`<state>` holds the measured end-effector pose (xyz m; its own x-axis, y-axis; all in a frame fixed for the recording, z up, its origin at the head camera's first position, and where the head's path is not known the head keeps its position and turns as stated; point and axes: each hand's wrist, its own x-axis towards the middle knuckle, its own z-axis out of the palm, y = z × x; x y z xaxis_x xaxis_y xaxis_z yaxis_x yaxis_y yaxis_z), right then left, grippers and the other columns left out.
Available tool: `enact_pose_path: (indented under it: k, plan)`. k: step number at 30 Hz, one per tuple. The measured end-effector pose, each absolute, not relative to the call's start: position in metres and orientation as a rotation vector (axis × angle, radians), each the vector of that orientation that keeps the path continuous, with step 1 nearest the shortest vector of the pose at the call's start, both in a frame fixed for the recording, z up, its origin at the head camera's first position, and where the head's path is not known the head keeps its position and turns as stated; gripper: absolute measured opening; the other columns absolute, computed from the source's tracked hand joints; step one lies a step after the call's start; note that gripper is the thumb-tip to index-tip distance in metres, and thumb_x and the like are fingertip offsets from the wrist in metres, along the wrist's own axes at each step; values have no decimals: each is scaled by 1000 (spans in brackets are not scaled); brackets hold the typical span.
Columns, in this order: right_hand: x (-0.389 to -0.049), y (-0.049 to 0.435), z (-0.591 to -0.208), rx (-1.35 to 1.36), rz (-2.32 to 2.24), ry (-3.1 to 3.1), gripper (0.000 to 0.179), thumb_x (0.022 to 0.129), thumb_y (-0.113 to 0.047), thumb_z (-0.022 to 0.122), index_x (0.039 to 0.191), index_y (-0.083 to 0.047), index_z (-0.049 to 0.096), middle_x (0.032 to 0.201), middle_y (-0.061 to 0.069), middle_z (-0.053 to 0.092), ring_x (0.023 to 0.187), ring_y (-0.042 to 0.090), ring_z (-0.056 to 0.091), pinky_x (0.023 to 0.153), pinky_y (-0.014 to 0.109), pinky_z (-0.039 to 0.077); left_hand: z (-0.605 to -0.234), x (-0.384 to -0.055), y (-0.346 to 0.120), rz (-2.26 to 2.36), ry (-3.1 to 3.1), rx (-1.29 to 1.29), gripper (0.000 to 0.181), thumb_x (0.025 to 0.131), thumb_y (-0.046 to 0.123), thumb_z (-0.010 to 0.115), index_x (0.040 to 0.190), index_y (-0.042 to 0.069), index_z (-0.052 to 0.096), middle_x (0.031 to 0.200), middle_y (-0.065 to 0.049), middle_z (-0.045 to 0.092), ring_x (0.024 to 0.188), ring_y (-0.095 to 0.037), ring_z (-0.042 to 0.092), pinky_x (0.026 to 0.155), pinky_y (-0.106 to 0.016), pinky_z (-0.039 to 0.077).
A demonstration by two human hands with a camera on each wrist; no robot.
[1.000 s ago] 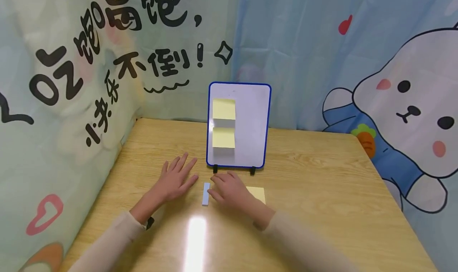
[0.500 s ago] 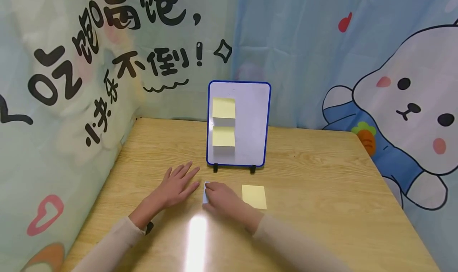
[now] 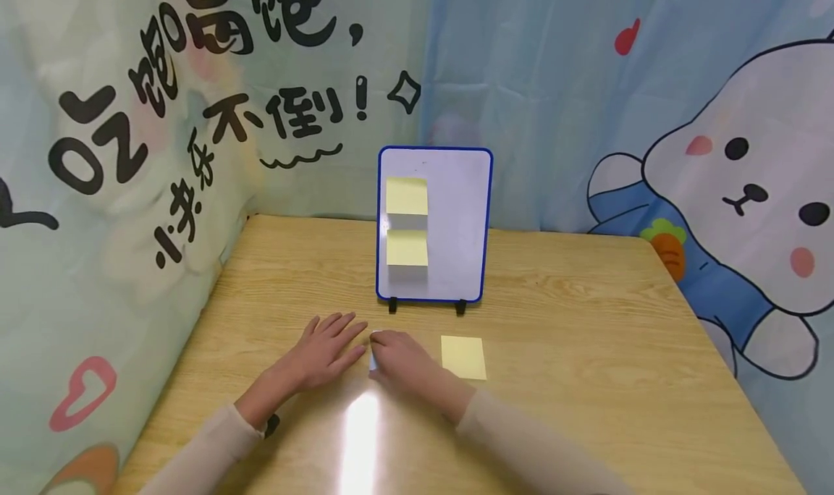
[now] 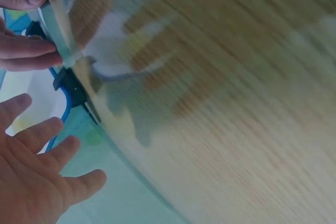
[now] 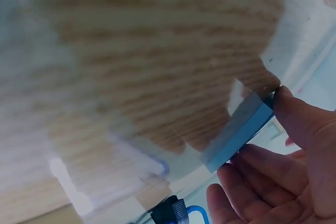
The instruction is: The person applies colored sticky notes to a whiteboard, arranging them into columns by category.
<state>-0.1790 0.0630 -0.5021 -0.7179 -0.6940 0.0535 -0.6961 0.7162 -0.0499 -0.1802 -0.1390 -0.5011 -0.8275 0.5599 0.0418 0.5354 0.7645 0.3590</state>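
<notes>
A narrow light-blue block [image 3: 373, 362] lies low at the tabletop, mostly hidden behind my right hand [image 3: 407, 365] in the head view. The right wrist view shows the same blue block [image 5: 241, 135] with the thumb at one end and fingertips at the other, so my right hand pinches it lengthwise. My left hand [image 3: 316, 354] is close by on the left, its fingers straight and spread, holding nothing. In the left wrist view that left hand [image 4: 39, 166] shows its palm side.
Behind the hands a blue-edged whiteboard [image 3: 456, 227] stands on black feet. Two yellow sticky notes, an upper note [image 3: 407, 196] and a lower note [image 3: 407, 248], are on its left half. Another yellow note [image 3: 463, 357] lies on the wooden table [image 3: 586, 379] to the right.
My right hand has moved slightly left and nearer, taking hold of the blue block and uncovering the yellow note on the table. My left hand has come a little nearer and toward the block.
</notes>
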Motion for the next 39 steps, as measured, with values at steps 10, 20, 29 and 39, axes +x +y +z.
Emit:
enact_pose_path:
  k: [10, 20, 29, 39]
  plan:
    - [-184, 62, -501, 1184, 195, -2853, 28, 80, -33, 69, 72, -7, 66, 109, 9, 66, 93, 23, 65, 86, 33, 50, -498, -178, -140, 557, 2886, 895, 55, 96, 53, 28, 142, 24, 36, 146, -7, 37, 136, -29, 29, 107, -60, 18]
    - [-188, 64, -501, 1199, 316, -2841, 27, 77, -31, 72, 64, -11, 60, 108, 8, 67, 88, 22, 67, 81, 33, 52, -501, -178, -143, 541, 2894, 899, 56, 96, 55, 27, 141, 24, 39, 143, -7, 42, 133, -28, 35, 107, -60, 18]
    - [-188, 63, -504, 1175, 346, -2751, 18, 84, -15, 62, 66, -11, 61, 87, 1, 67, 69, 16, 65, 67, 29, 52, -502, -176, -146, 570, 2944, 986, 51, 97, 50, 33, 130, 16, 52, 130, -4, 54, 125, -22, 45, 106, -56, 24]
    - [-189, 62, -503, 985, 579, -2823, 17, 92, -16, 54, 82, -12, 66, 67, -6, 61, 59, 10, 54, 60, 25, 47, -500, -173, -146, 660, 2860, 1455, 35, 92, 40, 50, 105, 11, 67, 102, 0, 66, 98, -14, 61, 89, -31, 47]
